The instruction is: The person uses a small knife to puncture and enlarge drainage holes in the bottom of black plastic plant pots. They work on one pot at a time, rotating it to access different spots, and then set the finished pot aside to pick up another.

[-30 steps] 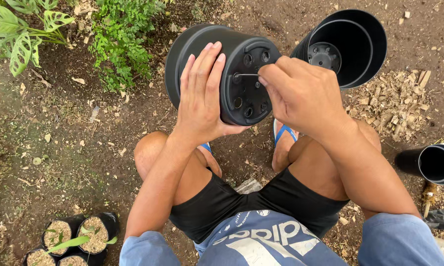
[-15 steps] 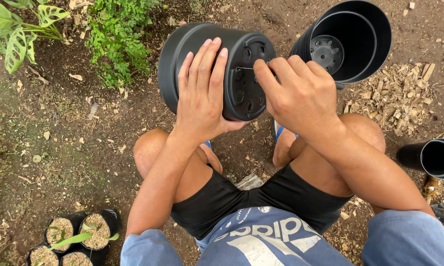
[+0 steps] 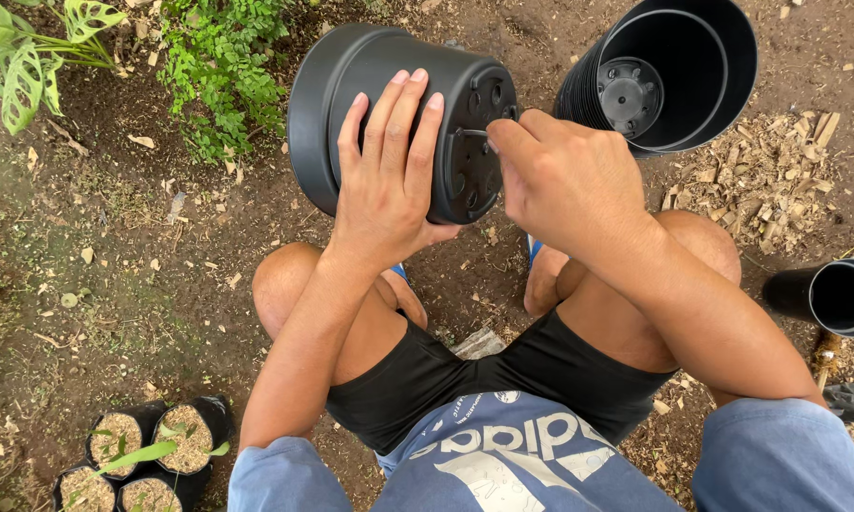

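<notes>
The person squats on the bare dirt ground [image 3: 123, 275]. One big round black plastic pot [image 3: 351, 104] lies on its side in front of the knees, with its holed bottom facing right. The left hand [image 3: 389, 180] lies flat on top of the pot, four fingers [image 3: 398, 114] stretched out and the thumb under the bottom rim, so it holds the pot steady. The right hand [image 3: 560, 180] is curled closed, and its fingertips pinch one thin dark metal pin [image 3: 472, 134] poking at the pot's bottom.

One stack of black plastic pots [image 3: 692, 76] lies at the top right corner of the ground, its open mouth toward the camera. One more black plastic pot [image 3: 830, 296] lies at the right edge. Three small black bags of soil [image 3: 152, 453] sit at the bottom left corner, one with a green sprout. Green leafy plants [image 3: 218, 66] grow at the top left.
</notes>
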### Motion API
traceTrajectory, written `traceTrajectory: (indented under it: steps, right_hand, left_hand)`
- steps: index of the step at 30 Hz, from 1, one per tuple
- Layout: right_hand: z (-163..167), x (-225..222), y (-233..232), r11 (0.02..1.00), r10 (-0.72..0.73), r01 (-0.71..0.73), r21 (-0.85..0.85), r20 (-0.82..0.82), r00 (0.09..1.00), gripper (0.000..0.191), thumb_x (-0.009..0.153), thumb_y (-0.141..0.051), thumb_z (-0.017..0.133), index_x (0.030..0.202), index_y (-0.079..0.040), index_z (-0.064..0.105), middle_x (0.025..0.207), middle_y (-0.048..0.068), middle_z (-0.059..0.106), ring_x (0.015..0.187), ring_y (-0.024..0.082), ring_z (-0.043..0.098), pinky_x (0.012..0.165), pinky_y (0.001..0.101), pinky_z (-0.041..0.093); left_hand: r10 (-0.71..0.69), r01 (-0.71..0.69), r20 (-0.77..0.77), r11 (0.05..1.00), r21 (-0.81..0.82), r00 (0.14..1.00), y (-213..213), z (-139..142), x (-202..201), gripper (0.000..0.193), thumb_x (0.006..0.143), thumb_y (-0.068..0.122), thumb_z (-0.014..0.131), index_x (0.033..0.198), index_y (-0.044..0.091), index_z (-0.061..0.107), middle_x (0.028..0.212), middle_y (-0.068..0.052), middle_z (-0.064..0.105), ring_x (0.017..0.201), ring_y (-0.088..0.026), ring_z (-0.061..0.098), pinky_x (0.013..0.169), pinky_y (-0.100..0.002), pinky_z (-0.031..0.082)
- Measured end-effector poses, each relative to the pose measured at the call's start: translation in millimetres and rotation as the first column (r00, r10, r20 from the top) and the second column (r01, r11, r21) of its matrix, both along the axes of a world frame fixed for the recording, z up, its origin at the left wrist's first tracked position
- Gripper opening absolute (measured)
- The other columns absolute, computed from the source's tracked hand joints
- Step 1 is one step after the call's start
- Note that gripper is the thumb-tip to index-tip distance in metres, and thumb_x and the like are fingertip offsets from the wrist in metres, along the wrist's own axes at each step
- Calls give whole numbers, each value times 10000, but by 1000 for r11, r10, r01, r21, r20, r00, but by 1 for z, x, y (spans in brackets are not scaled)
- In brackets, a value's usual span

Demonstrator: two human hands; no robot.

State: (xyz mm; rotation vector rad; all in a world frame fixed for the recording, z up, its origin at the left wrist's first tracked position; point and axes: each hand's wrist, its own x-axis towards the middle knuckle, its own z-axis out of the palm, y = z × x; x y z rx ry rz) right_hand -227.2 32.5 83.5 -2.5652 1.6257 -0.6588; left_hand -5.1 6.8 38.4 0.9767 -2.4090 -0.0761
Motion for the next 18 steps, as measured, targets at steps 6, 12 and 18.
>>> traceTrajectory:
  steps: [6, 12, 18]
  right_hand:
    - [3, -3, -4, 969, 7, -101, 226, 384, 923, 60, 975, -33, 637, 997, 1, 682, 776, 168, 669, 676, 344, 677, 577, 404, 519]
    - [5, -5, -8, 839, -168, -128, 529, 475, 864, 110, 961, -59, 602, 970, -20, 704, 621, 156, 649, 500, 300, 675, 506, 387, 506]
    - [-1, -4, -6, 944, -43, -111, 312, 448, 893, 81, 999, -62, 634, 975, 4, 674, 628, 154, 616, 555, 269, 641, 514, 366, 483]
  left_hand:
    - [13, -12, 34, 999, -45, 999, 0, -5, -2, 1352, 564, 472, 1016, 1601, 4, 285, 1653, -229, 308, 1560, -387, 329, 1281, -623, 245]
    - [25, -21, 35, 991, -130, 999, 1, -10, -4, 1192, 709, 417, 972, 1566, -8, 262, 1637, -235, 296, 1578, -390, 320, 1300, -623, 233]
    - [31, -24, 39, 987, -161, 999, -1, -14, -3, 1018, 880, 450, 881, 1561, -8, 278, 1652, -236, 302, 1577, -389, 327, 1288, -610, 232]
